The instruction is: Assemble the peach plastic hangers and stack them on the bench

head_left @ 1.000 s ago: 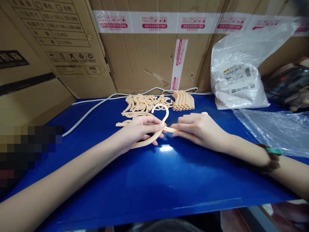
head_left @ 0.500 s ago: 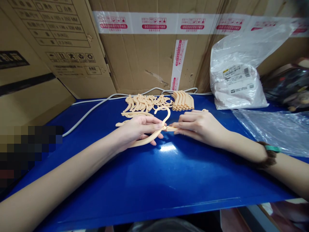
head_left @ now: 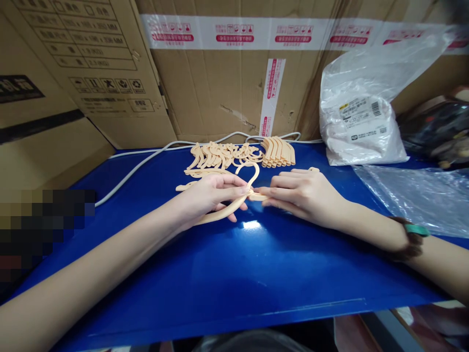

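My left hand (head_left: 217, 194) pinches the hook (head_left: 257, 173) at its base, along with the left bar (head_left: 223, 213), whose far end is out of sight; my right hand (head_left: 300, 195) pinches the right bar (head_left: 257, 197), just right of the hook, hiding its far end. I can't make out whether they join. Behind the hook, pieces (head_left: 217, 155) lie on the blue table (head_left: 238, 288); farther back stands a carton (head_left: 212, 93).

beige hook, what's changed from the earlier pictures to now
The beige hook has shifted slightly right and lower since the first picture. The left hand still grips it near its base, the right hand still holds the beige piece; nothing was let go. Stacked pieces and white bag stayed put.
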Demonstrator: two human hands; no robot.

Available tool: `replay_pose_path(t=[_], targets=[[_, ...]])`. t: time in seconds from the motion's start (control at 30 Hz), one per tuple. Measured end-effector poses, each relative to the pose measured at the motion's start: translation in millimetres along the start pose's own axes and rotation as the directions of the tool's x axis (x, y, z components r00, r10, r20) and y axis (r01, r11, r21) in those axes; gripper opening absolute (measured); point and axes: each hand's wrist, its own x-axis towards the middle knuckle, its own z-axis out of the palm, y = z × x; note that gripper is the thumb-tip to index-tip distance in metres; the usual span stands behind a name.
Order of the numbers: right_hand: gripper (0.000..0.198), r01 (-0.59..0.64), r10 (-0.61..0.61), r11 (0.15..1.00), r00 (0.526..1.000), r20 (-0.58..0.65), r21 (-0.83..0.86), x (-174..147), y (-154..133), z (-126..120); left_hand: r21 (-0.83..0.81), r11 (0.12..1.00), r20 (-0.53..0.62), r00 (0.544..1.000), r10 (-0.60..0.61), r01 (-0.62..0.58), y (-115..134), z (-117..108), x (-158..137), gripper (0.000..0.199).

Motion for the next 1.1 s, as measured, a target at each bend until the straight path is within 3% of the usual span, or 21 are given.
replay_pose_path(t=[0.53, 1.1], targets=[[0.041, -0.126, 0.114, 0.984, 0.989, 0.098, 0.124, 0, -10, -1, 0.074, 0.996, -0.057, 0.997, 0.057, -0.053, 0, 3, -2, 0.014], [0.044, -0.238, 0.199, 0.957, 0.955, 0.219, 0.168, 4, -16, -1, 0.121, 0.993, -0.101, 0.995, 0.022, -0.010, -2, 4, -1, 0.013]])
